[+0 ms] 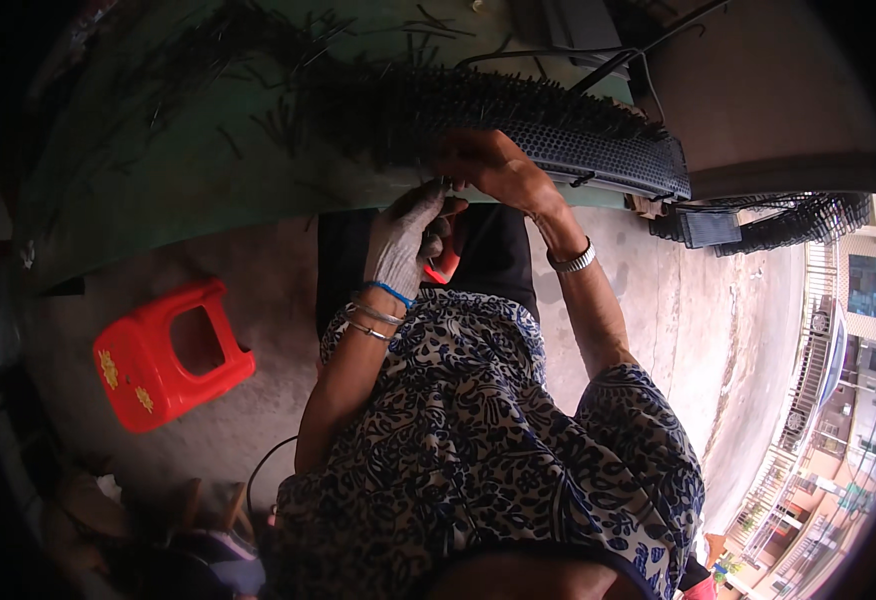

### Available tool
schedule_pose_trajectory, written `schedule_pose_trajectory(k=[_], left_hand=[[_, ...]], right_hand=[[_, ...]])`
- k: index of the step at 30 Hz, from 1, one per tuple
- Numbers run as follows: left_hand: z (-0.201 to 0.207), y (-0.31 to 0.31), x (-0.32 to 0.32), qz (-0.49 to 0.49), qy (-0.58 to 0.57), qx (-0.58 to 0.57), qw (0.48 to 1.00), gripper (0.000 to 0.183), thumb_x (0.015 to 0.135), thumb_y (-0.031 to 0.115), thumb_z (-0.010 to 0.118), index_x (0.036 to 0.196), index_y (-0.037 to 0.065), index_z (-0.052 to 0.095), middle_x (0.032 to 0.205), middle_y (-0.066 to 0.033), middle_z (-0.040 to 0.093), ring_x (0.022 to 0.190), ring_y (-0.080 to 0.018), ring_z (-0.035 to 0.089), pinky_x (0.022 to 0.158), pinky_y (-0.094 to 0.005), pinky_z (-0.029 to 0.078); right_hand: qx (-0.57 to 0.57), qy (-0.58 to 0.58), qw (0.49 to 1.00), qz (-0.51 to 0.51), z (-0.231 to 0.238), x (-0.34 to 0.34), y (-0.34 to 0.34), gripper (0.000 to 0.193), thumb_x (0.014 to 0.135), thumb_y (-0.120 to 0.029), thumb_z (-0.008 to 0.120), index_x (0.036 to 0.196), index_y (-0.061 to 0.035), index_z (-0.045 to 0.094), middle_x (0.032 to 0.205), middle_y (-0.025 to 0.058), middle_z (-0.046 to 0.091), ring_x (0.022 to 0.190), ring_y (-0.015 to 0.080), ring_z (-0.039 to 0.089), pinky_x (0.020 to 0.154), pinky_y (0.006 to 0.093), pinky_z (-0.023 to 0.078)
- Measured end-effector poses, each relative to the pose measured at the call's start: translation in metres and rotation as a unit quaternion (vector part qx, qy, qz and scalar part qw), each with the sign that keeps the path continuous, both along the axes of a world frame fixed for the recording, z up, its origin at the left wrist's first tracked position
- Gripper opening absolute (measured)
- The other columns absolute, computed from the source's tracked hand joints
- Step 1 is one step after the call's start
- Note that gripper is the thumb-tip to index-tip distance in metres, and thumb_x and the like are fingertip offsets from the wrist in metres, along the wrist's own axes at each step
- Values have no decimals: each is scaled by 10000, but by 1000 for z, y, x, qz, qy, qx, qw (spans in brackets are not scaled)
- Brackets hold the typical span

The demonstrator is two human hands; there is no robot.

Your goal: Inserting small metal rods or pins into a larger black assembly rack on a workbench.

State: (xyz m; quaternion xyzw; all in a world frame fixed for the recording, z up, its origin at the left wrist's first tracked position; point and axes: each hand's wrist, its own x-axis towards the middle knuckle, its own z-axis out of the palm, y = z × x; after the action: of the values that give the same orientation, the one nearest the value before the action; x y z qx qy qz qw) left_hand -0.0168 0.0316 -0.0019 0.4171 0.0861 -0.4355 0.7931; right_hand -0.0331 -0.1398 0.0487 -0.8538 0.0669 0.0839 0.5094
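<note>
My left hand point(403, 238), in a whitish glove with darkened fingertips, is raised at the near edge of the green table point(198, 215). Its fingers are curled, and what they pinch is too small and dark to make out. Bare, my right hand point(503, 172) reaches in from the right, its fingers bent together beside the left fingertips. Whatever lies between them is hidden. Just beyond my hands runs a long black perforated tray point(608, 158) with many short dark pieces standing in it. A small red object point(436, 273) shows below my left fingers; its kind is unclear.
Loose thin black pieces point(278, 125) lie scattered over the table. A red plastic stool point(148, 375) stands on the concrete floor at the left. Another dark rack point(798, 225) stands at the right, near a railing point(803, 350). Bent dark rods point(648, 60) stick out behind the tray.
</note>
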Motion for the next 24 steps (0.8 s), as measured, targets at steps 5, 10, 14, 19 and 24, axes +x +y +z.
schedule_pose_trajectory(k=[5,10,14,19,24], left_hand=[[0,0,3,44,42,-11,998,332,929,274,643,1150,28,626,916,-131,707,541,-39,481,420,-172,319],[-11,0,9,-16,49,-60,997,331,940,273,624,1157,23,608,934,-150,701,542,-48,480,420,-174,314],[-14,-5,9,-44,68,-89,993,321,947,245,611,1170,15,591,958,-163,695,551,-74,509,438,-192,367],[-21,-5,5,-35,94,-158,982,287,966,195,563,1178,2,569,1000,-186,684,623,-176,614,540,-278,515],[-9,-6,3,-26,122,-126,984,289,975,221,551,1172,10,568,997,-195,681,612,-180,616,519,-293,528]], right_hand=[[47,-131,987,-82,1,-5,-10,114,923,-29,570,989,30,641,852,88,691,782,141,665,684,254,513],[-158,-320,905,-233,1,9,-8,67,921,-32,579,939,25,611,796,88,691,713,148,674,650,253,508],[-238,-366,866,-243,-17,22,-7,52,910,-45,595,956,-24,610,754,83,670,660,165,663,579,263,488],[-246,-356,869,-239,-17,20,-5,56,914,-58,598,960,-29,611,761,82,671,638,169,652,564,270,479],[-254,-340,876,-230,-23,19,-7,54,906,-43,595,956,-23,604,767,98,662,653,193,657,578,281,487]])
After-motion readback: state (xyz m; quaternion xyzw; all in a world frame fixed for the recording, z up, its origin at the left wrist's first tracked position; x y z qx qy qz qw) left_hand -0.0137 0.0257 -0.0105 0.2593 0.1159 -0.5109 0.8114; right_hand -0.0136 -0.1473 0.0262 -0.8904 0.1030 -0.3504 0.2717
